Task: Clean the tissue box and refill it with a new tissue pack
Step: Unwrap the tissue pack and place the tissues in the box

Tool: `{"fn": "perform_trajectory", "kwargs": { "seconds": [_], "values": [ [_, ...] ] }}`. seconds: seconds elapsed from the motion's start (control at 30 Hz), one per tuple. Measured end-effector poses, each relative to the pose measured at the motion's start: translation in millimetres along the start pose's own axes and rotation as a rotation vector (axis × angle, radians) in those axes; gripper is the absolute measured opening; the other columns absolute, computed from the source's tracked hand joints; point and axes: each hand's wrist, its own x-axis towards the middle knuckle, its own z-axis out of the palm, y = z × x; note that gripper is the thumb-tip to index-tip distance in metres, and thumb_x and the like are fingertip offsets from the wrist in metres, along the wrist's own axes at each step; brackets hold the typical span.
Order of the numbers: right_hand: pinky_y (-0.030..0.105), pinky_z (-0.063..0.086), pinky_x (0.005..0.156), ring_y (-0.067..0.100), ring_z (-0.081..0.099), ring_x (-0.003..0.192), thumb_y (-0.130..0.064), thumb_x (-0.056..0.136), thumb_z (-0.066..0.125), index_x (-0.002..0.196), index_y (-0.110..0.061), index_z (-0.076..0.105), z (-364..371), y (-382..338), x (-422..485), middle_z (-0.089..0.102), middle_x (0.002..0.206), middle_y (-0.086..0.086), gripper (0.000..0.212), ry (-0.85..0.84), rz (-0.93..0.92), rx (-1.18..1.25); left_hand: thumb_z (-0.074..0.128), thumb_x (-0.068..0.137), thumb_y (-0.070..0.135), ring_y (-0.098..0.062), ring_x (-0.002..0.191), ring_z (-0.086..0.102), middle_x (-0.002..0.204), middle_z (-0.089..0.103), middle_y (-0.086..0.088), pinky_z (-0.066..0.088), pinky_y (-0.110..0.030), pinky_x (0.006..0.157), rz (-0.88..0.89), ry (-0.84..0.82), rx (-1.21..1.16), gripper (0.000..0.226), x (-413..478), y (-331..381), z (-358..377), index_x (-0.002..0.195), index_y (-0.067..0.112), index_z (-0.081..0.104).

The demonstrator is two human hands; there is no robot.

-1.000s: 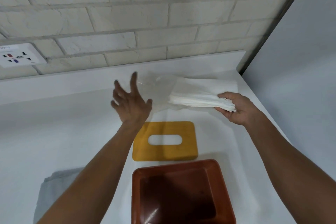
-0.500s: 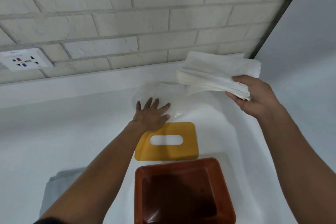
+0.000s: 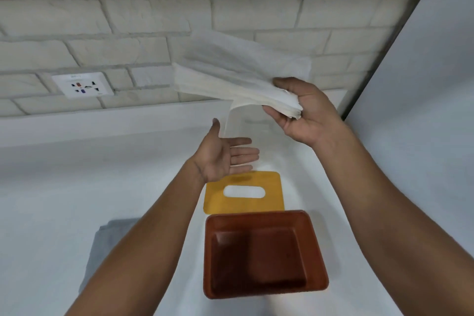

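White table (image 3: 64,187) under pale brick wall (image 3: 128,20), socket (image 3: 82,84) at left. Our right hand (image 3: 305,113) pinches tissues (image 3: 238,77) at one end, stack raised well above table, one sheet drooping. Our left hand (image 3: 223,154) flat open, palm up, empty, below stack. Step, we judge: loading refill. Box (image 3: 261,251) brown, open, nothing inside; yellow lid (image 3: 243,192) flat just behind it, slot up. Grey cloth (image 3: 102,244) at left. Next: square stack with both hands, lower flat into box, then fit lid.
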Motion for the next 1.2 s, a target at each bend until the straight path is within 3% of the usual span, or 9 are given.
{"fn": "perform_trajectory", "kwargs": {
  "seconds": [0.07, 0.2, 0.33, 0.43, 0.5, 0.63, 0.87, 1.03, 1.2],
  "values": [
    [0.032, 0.059, 0.058, 0.023, 0.074, 0.072, -0.007, 0.08, 0.074, 0.084, -0.008, 0.072, 0.9, 7.8, -3.7, 0.074, 0.081, 0.009, 0.004, -0.006, 0.015, -0.063, 0.016, 0.085, 0.095, -0.034, 0.113, 0.074, 0.131, 0.069, -0.028, 0.065, -0.048, 0.082, 0.046, -0.055, -0.185, 0.115, -6.8, -7.4, 0.3, 0.143, 0.004, 0.055],
    [0.036, 0.06, 0.063, 0.025, 0.075, 0.079, -0.009, 0.077, 0.08, 0.079, -0.01, 0.077, -28.8, 27.7, -10.9, 0.076, 0.087, 0.01, 0.004, 0.04, 0.102, -0.252, 0.036, 0.086, 0.09, -0.039, 0.118, 0.071, 0.134, 0.069, -0.02, 0.062, -0.055, 0.089, 0.239, -0.101, -0.459, 0.102, -24.7, 1.7, -27.0, 0.149, 0.012, 0.057],
    [0.04, 0.061, 0.066, 0.028, 0.075, 0.089, -0.009, 0.075, 0.082, 0.093, -0.009, 0.074, -56.8, 47.3, -18.9, 0.077, 0.099, 0.011, 0.02, 0.082, 0.197, -0.282, 0.061, 0.084, 0.079, -0.034, 0.129, 0.065, 0.145, 0.064, -0.011, 0.059, -0.047, 0.096, 0.186, -0.098, -0.19, 0.084, -48.6, 6.3, -35.3, 0.139, 0.016, 0.067],
    [0.045, 0.06, 0.069, 0.031, 0.074, 0.093, -0.01, 0.072, 0.084, 0.1, -0.008, 0.073, -71.8, 59.3, -27.8, 0.075, 0.103, 0.014, 0.03, 0.108, 0.241, -0.236, 0.079, 0.084, 0.057, -0.026, 0.115, 0.074, 0.135, 0.071, -0.006, 0.063, -0.043, 0.086, 0.208, 0.08, 0.02, 0.064, -60.1, -1.0, -28.0, 0.137, 0.022, 0.067],
    [0.048, 0.06, 0.072, 0.032, 0.072, 0.098, -0.011, 0.068, 0.086, 0.109, -0.008, 0.071, -83.3, 67.3, -38.1, 0.074, 0.109, 0.014, 0.044, 0.082, 0.276, -0.242, 0.087, 0.075, 0.047, -0.02, 0.104, 0.078, 0.127, 0.075, -0.001, 0.064, -0.04, 0.075, 0.245, 0.198, 0.159, 0.069, -68.8, -8.9, -28.0, 0.136, 0.028, 0.061],
    [0.044, 0.06, 0.072, 0.031, 0.072, 0.101, -0.013, 0.065, 0.087, 0.118, -0.007, 0.067, -101.2, 80.5, -59.1, 0.073, 0.114, 0.013, 0.057, 0.033, 0.319, -0.261, 0.09, 0.071, 0.034, -0.019, 0.1, 0.078, 0.118, 0.078, 0.002, 0.063, -0.036, 0.069, 0.259, 0.161, 0.162, 0.068, -81.1, -28.4, -29.5, 0.132, 0.03, 0.059],
    [0.041, 0.061, 0.076, 0.032, 0.068, 0.109, -0.019, 0.07, 0.087, 0.124, -0.006, 0.064, -95.0, 85.1, -63.7, 0.07, 0.121, 0.014, 0.06, -0.017, 0.255, -0.246, 0.085, 0.083, 0.016, -0.025, 0.106, 0.077, 0.134, 0.069, -0.006, 0.064, -0.041, 0.077, 0.322, 0.182, 0.068, 0.063, -77.4, -47.7, -23.3, 0.136, 0.032, 0.056],
    [0.044, 0.059, 0.081, 0.03, 0.07, 0.107, -0.031, 0.062, 0.093, 0.12, -0.01, 0.068, -88.6, 79.0, -56.4, 0.072, 0.117, 0.011, 0.067, 0.014, 0.191, -0.269, 0.083, 0.087, 0.015, -0.034, 0.12, 0.071, 0.136, 0.07, -0.01, 0.062, -0.052, 0.085, 0.303, -0.038, -0.125, 0.051, -78.3, -42.9, -29.4, 0.132, 0.029, 0.064],
    [0.045, 0.059, 0.085, 0.03, 0.07, 0.106, -0.02, 0.071, 0.088, 0.121, -0.009, 0.068, -88.1, 82.6, -50.7, 0.073, 0.116, 0.011, 0.055, 0.022, 0.159, -0.235, 0.076, 0.09, 0.003, -0.028, 0.104, 0.077, 0.127, 0.073, -0.009, 0.064, -0.041, 0.074, 0.403, 0.185, 0.032, 0.046, -72.9, -43.6, -20.2, 0.129, 0.023, 0.063]
  ]
}}
